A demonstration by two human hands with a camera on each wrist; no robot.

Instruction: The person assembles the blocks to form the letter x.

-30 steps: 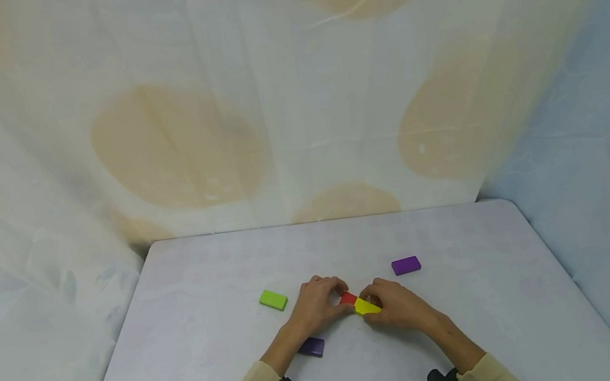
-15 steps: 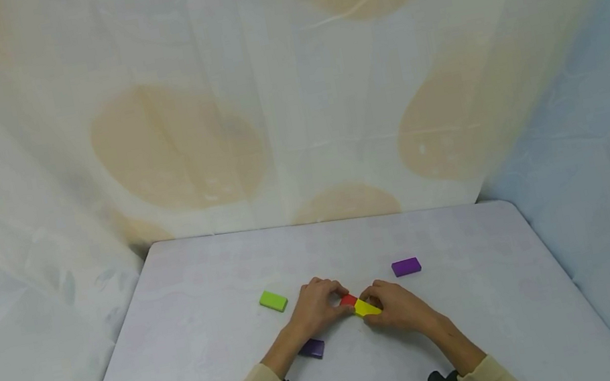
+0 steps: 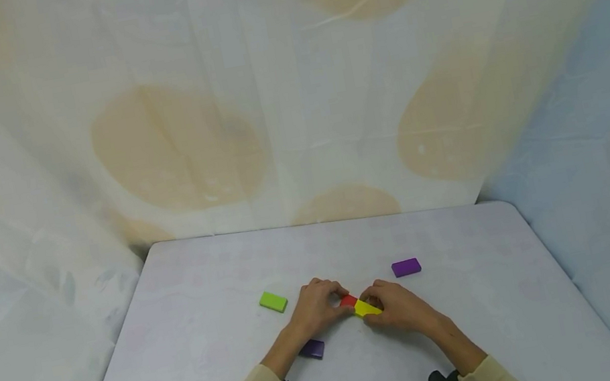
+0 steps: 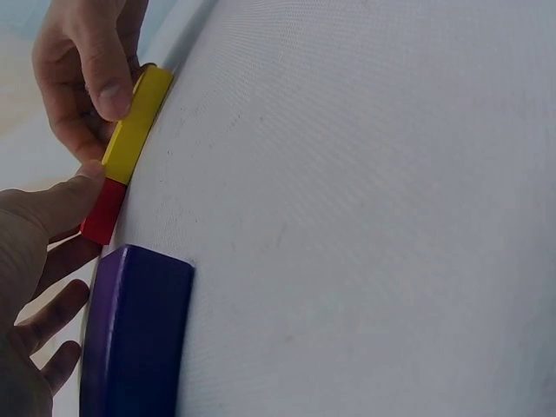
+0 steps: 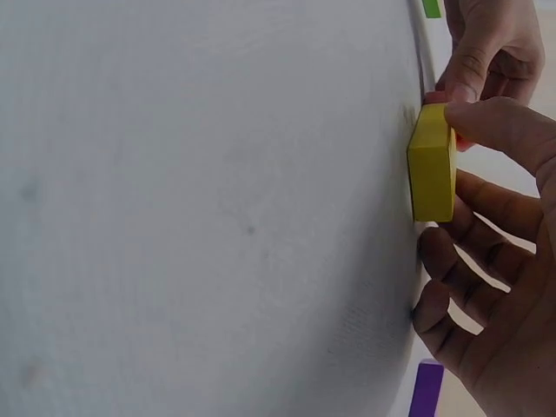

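The right hand [image 3: 400, 307] has slid a tiny bit toward the left hand [image 3: 315, 308], pushing the yellow block [image 3: 366, 307] closer against the red block [image 3: 348, 300].

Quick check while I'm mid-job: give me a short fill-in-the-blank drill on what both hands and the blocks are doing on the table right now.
1. The right hand pinches the ____ block.
2. The left hand touches the ____ block, which meets the yellow block end to end.
3. Beside the left wrist lies a dark ____ block.
4. The lime green block lies on the ____ side of the left hand.

Missing words: yellow; red; purple; left
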